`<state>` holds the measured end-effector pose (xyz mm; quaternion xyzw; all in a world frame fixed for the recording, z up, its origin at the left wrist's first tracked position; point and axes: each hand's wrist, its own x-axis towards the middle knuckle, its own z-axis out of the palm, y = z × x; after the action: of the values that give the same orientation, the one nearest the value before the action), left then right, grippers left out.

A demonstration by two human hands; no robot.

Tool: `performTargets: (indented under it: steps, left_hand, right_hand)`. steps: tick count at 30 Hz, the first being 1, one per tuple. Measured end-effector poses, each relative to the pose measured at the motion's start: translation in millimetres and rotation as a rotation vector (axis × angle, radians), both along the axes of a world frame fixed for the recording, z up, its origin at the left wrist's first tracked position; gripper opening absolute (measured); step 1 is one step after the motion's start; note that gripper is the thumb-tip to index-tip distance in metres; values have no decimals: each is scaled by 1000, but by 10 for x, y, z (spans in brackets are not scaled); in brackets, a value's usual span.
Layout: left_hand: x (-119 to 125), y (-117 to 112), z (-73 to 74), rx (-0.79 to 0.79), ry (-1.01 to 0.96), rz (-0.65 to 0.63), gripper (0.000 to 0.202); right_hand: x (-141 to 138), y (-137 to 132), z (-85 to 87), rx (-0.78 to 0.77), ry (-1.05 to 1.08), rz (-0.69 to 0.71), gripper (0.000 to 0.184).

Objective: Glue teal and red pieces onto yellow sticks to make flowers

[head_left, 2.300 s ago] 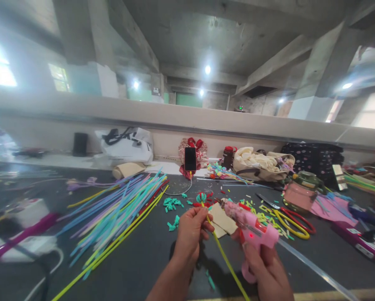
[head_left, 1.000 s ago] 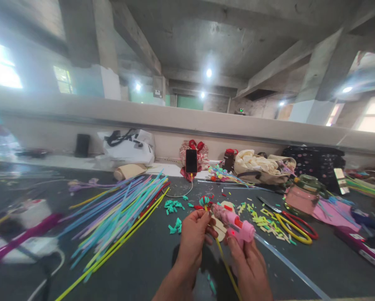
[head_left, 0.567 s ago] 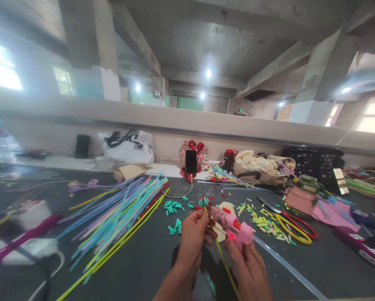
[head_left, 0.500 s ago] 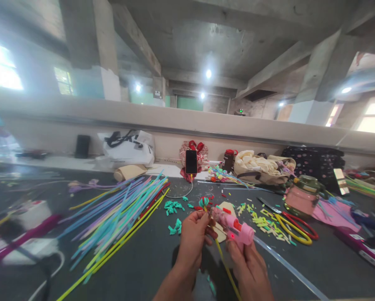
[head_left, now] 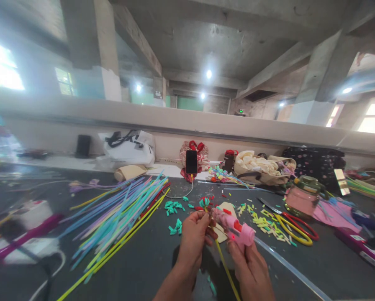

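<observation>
My left hand (head_left: 192,237) is closed round a thin yellow stem (head_left: 225,267), pinching it just below a small teal and red tuft (head_left: 204,202) at its top. My right hand (head_left: 250,267) grips a pink glue gun (head_left: 234,225) with a red light lit on its side. The gun's nozzle points left at the tuft, right beside my left fingers. A clear glue stick (head_left: 288,267) trails from the back of the gun across the dark table (head_left: 137,267).
A fan of long coloured sticks (head_left: 118,213) lies to the left. Teal scraps (head_left: 173,207), yellow-green scraps (head_left: 264,221), yellow-and-red scissors (head_left: 292,230), a pink jar (head_left: 302,198) and a charging phone (head_left: 191,161) surround my hands. Bags line the back wall.
The glue gun has swung in from the right, and its nozzle now sits against the tuft held by my left hand. In the last second both hands have barely moved.
</observation>
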<state>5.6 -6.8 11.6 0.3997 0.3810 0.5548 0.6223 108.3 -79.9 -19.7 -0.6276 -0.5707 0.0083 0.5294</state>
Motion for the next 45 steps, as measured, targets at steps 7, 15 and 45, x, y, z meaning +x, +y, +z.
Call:
performTargets:
  steps: [7,15,45]
  left_hand:
    - [4,18,-26,-3,17,-3,16]
    - [4,21,-33,0,23,-3,19]
    - [-298,-196,29,-157,-199,-166,25]
  right_hand:
    - [19,-20,17,-16,31,-12,45]
    - [28,-36,39,-26,33,-25,41]
    - [663,239,97,-579,-453,-149,51]
